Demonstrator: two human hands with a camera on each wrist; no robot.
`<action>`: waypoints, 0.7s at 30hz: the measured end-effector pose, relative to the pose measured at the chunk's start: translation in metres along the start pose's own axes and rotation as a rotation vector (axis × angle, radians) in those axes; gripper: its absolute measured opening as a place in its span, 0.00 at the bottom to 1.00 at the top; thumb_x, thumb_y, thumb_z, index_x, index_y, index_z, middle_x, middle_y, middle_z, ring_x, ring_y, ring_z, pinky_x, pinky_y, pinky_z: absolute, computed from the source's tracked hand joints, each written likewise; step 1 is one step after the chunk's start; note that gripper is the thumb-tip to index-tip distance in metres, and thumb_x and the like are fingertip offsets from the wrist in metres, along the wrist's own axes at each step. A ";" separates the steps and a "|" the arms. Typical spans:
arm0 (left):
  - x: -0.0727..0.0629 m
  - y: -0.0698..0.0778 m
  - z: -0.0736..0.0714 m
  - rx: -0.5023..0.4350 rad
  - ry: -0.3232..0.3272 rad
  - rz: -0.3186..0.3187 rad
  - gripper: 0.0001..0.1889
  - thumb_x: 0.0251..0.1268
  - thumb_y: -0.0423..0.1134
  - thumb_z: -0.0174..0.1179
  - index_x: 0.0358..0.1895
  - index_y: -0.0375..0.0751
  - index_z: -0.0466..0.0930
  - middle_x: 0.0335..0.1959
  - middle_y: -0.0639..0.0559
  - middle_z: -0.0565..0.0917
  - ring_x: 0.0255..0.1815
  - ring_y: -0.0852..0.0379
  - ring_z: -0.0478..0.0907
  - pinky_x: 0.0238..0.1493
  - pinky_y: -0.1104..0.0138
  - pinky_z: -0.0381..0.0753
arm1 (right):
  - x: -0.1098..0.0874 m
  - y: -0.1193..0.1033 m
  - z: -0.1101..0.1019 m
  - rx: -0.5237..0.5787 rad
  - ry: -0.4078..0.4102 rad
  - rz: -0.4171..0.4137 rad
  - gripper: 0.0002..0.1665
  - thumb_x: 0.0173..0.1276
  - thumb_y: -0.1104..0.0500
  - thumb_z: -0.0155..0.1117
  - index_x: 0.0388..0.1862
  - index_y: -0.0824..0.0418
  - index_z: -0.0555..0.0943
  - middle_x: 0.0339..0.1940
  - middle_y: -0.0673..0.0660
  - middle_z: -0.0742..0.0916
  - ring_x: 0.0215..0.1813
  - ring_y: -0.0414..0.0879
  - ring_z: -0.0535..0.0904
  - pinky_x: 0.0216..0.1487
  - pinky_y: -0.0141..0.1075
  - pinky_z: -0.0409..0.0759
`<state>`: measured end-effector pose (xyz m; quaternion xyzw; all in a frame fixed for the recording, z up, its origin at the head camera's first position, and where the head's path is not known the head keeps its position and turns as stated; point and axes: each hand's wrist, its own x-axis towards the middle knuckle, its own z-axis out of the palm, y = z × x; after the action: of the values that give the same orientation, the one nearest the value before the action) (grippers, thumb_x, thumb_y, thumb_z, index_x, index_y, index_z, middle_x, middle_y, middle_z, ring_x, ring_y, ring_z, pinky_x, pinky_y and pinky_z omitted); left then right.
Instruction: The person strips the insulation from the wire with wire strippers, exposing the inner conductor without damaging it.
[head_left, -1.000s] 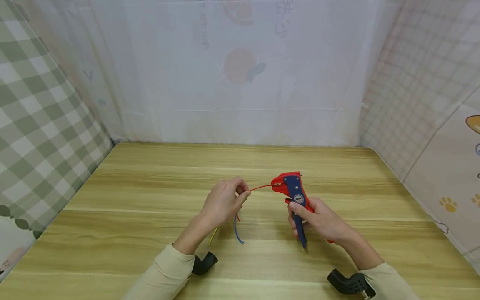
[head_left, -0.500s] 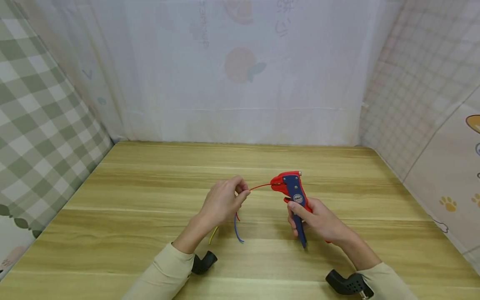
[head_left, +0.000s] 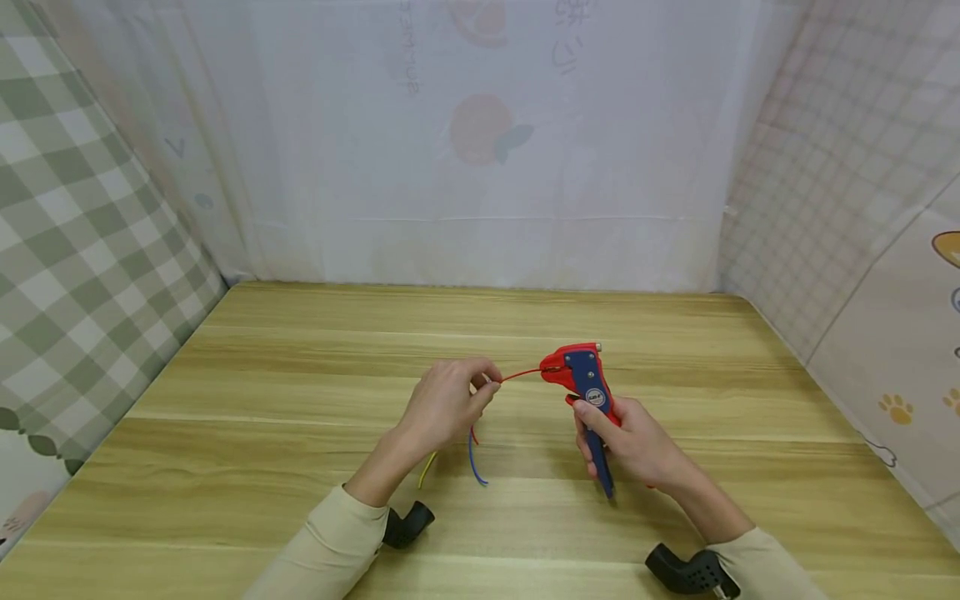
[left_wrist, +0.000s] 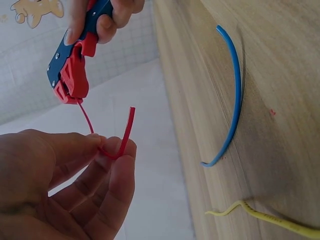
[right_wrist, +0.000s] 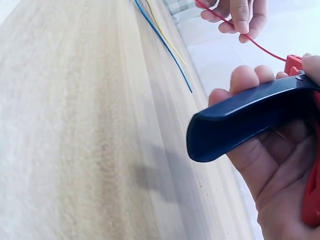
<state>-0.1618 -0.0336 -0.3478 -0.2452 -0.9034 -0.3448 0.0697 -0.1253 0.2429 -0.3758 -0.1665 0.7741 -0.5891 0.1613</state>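
My left hand (head_left: 448,402) pinches a red wire (left_wrist: 86,118) between thumb and fingers. One end of that wire runs into the nose of a red and blue wire stripper (head_left: 581,371); its other end bends up past the fingers in the left wrist view. The stripper is held by my right hand (head_left: 637,437), which grips its handles with the thumb against the blue side. On the tabletop near the left hand lie a blue wire (left_wrist: 236,95) and a yellow wire (left_wrist: 270,218), partly hidden by that hand in the head view.
The wood-grain table (head_left: 315,333) reaches back to a white cloth wall (head_left: 337,167). Checked cloth (head_left: 75,217) hangs at the left, patterned sheeting (head_left: 862,250) at the right. Tiny red specks (left_wrist: 272,112) lie on the wood. Black wrist mounts (head_left: 408,525) sit below both forearms.
My right hand and the stripper have shifted very slightly to the left. The left hand keeps its pinch on the red wire and barely moves.
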 end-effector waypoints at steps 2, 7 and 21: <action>0.000 0.000 0.000 0.003 -0.001 0.006 0.04 0.71 0.33 0.67 0.41 0.45 0.90 0.31 0.53 0.91 0.23 0.62 0.79 0.28 0.70 0.74 | 0.000 0.000 0.001 -0.003 0.010 0.007 0.27 0.89 0.51 0.46 0.43 0.77 0.71 0.24 0.52 0.82 0.23 0.48 0.84 0.30 0.46 0.87; 0.000 0.001 0.000 0.001 -0.020 0.007 0.03 0.71 0.32 0.67 0.41 0.43 0.90 0.29 0.53 0.90 0.22 0.62 0.73 0.25 0.71 0.68 | -0.001 0.001 0.003 -0.016 0.035 0.020 0.29 0.89 0.50 0.45 0.43 0.79 0.70 0.23 0.53 0.82 0.21 0.49 0.83 0.28 0.47 0.87; 0.001 0.001 0.004 0.003 -0.031 -0.043 0.04 0.66 0.34 0.68 0.33 0.46 0.89 0.23 0.58 0.86 0.23 0.64 0.74 0.26 0.71 0.70 | 0.001 -0.001 0.000 -0.014 0.076 0.082 0.32 0.88 0.46 0.48 0.44 0.78 0.69 0.20 0.54 0.81 0.18 0.48 0.80 0.23 0.44 0.84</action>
<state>-0.1615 -0.0303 -0.3495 -0.2309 -0.9101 -0.3407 0.0485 -0.1259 0.2423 -0.3747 -0.1130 0.7901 -0.5823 0.1545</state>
